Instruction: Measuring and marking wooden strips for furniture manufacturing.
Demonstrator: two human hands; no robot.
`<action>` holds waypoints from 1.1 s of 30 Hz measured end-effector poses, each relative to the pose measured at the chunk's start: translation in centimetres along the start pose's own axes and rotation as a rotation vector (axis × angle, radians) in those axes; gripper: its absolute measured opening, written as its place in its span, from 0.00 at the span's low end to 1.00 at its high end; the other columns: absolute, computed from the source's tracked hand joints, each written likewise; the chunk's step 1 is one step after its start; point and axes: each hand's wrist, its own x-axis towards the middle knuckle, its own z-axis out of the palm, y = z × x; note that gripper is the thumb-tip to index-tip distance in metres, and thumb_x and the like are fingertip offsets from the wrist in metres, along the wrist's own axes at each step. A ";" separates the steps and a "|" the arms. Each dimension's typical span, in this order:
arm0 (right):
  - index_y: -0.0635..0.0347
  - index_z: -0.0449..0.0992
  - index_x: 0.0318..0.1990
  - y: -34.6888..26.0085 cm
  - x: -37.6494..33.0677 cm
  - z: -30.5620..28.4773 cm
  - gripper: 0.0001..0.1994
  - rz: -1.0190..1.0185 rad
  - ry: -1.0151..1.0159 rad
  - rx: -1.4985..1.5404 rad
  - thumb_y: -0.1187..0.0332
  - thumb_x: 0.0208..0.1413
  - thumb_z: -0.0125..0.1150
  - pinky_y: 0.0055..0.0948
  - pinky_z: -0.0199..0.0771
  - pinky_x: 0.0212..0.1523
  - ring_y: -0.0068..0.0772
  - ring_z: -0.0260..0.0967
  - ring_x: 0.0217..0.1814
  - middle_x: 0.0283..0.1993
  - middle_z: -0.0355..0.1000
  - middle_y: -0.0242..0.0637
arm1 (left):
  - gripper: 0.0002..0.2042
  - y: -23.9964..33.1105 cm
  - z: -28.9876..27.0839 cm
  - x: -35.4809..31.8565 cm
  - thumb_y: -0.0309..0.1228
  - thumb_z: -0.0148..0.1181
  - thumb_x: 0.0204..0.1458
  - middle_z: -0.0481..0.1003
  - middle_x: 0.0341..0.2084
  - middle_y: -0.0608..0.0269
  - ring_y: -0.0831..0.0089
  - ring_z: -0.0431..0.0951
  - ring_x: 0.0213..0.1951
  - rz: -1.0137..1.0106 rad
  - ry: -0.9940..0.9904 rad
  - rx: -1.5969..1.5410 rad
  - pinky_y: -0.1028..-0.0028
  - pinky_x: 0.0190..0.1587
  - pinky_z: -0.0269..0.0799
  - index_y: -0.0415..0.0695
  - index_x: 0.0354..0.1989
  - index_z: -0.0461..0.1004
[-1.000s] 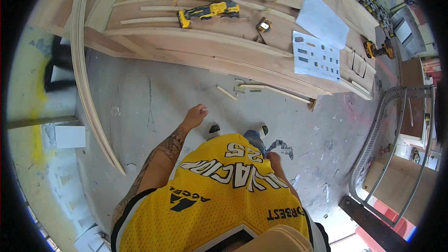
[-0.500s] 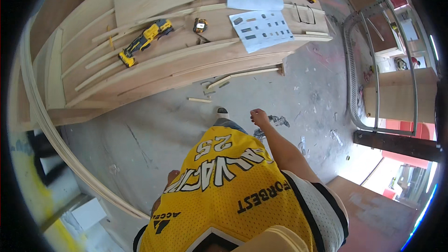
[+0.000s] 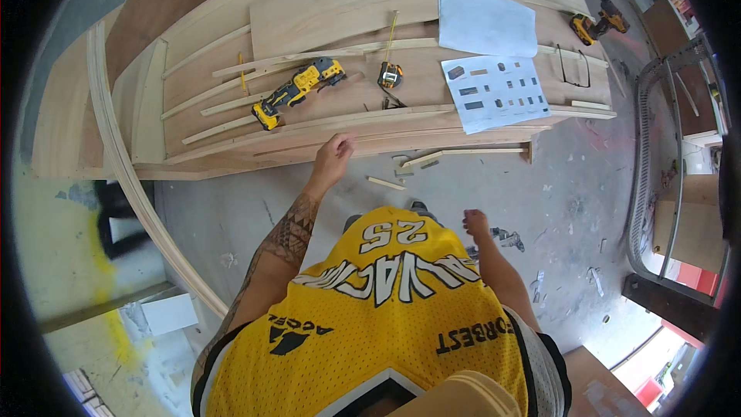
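Note:
My left hand [image 3: 334, 156] reaches forward beside the near edge of a long plywood piece [image 3: 309, 125], fingers loosely stretched and holding nothing I can see. Closest to it on the wood lies a yellow and black cordless oscillating multi-tool [image 3: 292, 96]. Right of that tool sits a tape measure [image 3: 390, 76], its yellow blade drawn out away from me. My right hand [image 3: 476, 222] hangs over the floor with curled fingers and nothing visible in them. On the wood in front lie a sheet with printed pictures [image 3: 494, 94] and a blank-looking sheet [image 3: 488, 19].
Eyeglasses [image 3: 573, 69] and a cordless drill [image 3: 598, 23] lie toward the far right. Several thin wood strips [image 3: 231, 106] rest on the plywood. A bent strip bundle [image 3: 127, 158] arches along the left. Offcuts [image 3: 386, 183] litter the concrete floor; a metal frame [image 3: 641, 177] stands at right.
My left hand has come into view and reached forward to the plywood's edge. The plywood and tools appear further right and lower as my view shifts. My right hand stays low.

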 end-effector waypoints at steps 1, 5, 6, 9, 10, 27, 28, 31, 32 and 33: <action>0.61 0.79 0.45 -0.3 0.4 -0.6 0.15 0.061 0.034 0.044 0.59 0.61 0.61 0.28 0.69 0.19 0.25 0.71 0.22 0.28 0.77 0.35 | 0.11 -0.3 0.3 0.5 0.33 0.59 0.62 0.80 0.36 0.53 0.59 0.82 0.39 -0.022 -0.045 0.005 0.63 0.43 0.76 0.41 0.48 0.76; 0.54 0.77 0.50 -1.4 0.3 -1.3 0.13 0.055 0.096 0.164 0.59 0.65 0.59 0.28 0.69 0.24 0.25 0.72 0.26 0.31 0.76 0.32 | 0.12 -6.1 0.7 -1.3 0.36 0.60 0.60 0.80 0.36 0.50 0.54 0.81 0.40 -0.070 -0.319 0.151 0.62 0.44 0.76 0.42 0.46 0.77; 0.54 0.76 0.51 -1.5 -0.1 -1.0 0.13 0.069 0.131 0.193 0.59 0.65 0.59 0.29 0.70 0.25 0.25 0.72 0.27 0.32 0.76 0.31 | 0.13 -8.4 0.5 -2.6 0.38 0.60 0.60 0.80 0.36 0.48 0.52 0.81 0.41 -0.083 -0.436 0.190 0.60 0.44 0.76 0.42 0.45 0.77; 0.55 0.77 0.49 -0.5 -2.1 1.4 0.13 0.078 0.209 0.203 0.58 0.65 0.57 0.31 0.72 0.28 0.24 0.72 0.27 0.32 0.77 0.32 | 0.17 -15.9 -1.3 -8.4 0.44 0.57 0.60 0.80 0.38 0.44 0.46 0.80 0.43 -0.247 -0.687 0.314 0.55 0.47 0.75 0.42 0.45 0.78; 0.58 0.78 0.49 0.0 -2.9 2.6 0.14 0.104 0.202 0.177 0.59 0.64 0.58 0.30 0.71 0.24 0.25 0.72 0.25 0.31 0.77 0.34 | 0.18 -18.5 -2.8 -10.2 0.45 0.57 0.60 0.80 0.39 0.44 0.45 0.80 0.44 -0.183 -0.817 0.368 0.54 0.48 0.75 0.41 0.45 0.79; 0.60 0.78 0.53 -2.0 -13.3 13.3 0.18 0.189 0.212 0.122 0.57 0.65 0.60 0.30 0.74 0.29 0.27 0.76 0.30 0.36 0.80 0.36 | 0.17 -33.0 -12.2 -13.7 0.41 0.60 0.56 0.80 0.44 0.46 0.47 0.78 0.49 -0.677 -0.491 0.119 0.57 0.53 0.73 0.39 0.42 0.82; 0.60 0.78 0.53 -2.8 -13.5 13.7 0.18 0.156 0.215 0.128 0.57 0.65 0.60 0.30 0.74 0.29 0.27 0.76 0.30 0.36 0.80 0.36 | 0.16 -32.5 -11.3 -12.1 0.40 0.60 0.55 0.80 0.43 0.46 0.47 0.79 0.49 -0.612 -0.507 0.106 0.57 0.53 0.74 0.39 0.42 0.81; 0.59 0.77 0.55 -3.4 -14.5 14.9 0.17 0.127 0.216 0.215 0.58 0.66 0.59 0.29 0.74 0.30 0.26 0.77 0.33 0.38 0.81 0.35 | 0.16 -30.8 -8.6 -8.4 0.39 0.61 0.56 0.81 0.42 0.46 0.49 0.80 0.48 -0.552 -0.506 0.019 0.58 0.52 0.75 0.39 0.43 0.80; 0.58 0.76 0.55 -3.2 -14.8 15.4 0.17 0.107 0.192 0.177 0.56 0.67 0.59 0.29 0.75 0.33 0.27 0.77 0.35 0.39 0.80 0.35 | 0.16 -30.3 -7.9 -7.5 0.39 0.61 0.56 0.81 0.42 0.47 0.50 0.81 0.48 -0.519 -0.482 -0.019 0.59 0.51 0.75 0.39 0.44 0.80; 0.57 0.75 0.55 -2.9 -14.9 16.0 0.18 0.107 0.163 0.133 0.55 0.67 0.59 0.29 0.76 0.35 0.28 0.77 0.37 0.41 0.80 0.34 | 0.16 -29.8 -7.2 -6.7 0.39 0.61 0.56 0.81 0.42 0.47 0.50 0.81 0.48 -0.508 -0.498 -0.044 0.59 0.51 0.75 0.39 0.44 0.80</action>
